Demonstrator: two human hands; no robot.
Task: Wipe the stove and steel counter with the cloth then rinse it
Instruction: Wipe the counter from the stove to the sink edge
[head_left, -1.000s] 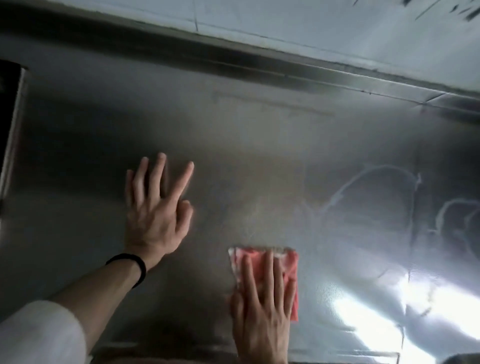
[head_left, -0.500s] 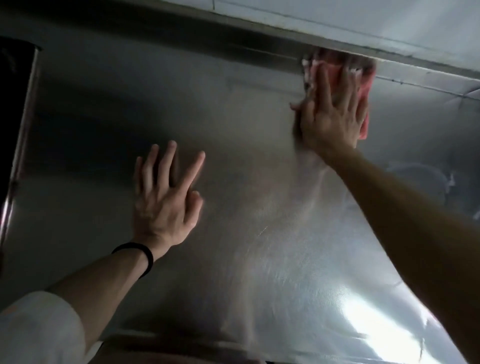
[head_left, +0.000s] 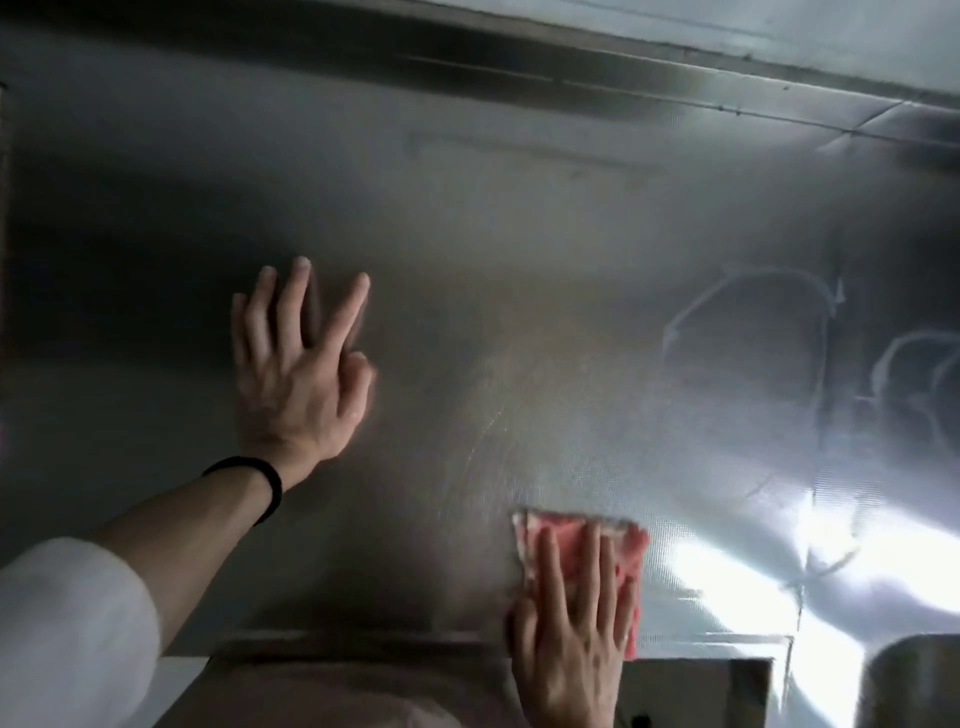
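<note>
At the bottom of the frame, right of centre, my right hand (head_left: 571, 629) lies flat with fingers spread over the pink cloth (head_left: 631, 551), pressing it onto the steel bench (head_left: 519, 260) near its front edge; I judge the open palm is there to keep the whole folded pad in contact with the metal for the wipe, not to grip it. The cloth looks soft and nubbly, with a pale fringe along its far edge. At lower right a rounded metal vessel (head_left: 914, 686) cuts into view, its kind unclear. Further up, left of centre, my left hand (head_left: 296, 374) rests open on the bench, fingers splayed, holding nothing, likely bracing my weight as I lean; a black band (head_left: 260, 480) circles the wrist above a white sleeve (head_left: 72, 634). The steel is brushed and finely textured, glaring white at lower right, with pale curved smears (head_left: 753, 312) at the right. Along the top runs a raised steel lip (head_left: 519, 62). I cannot see the stove
</note>
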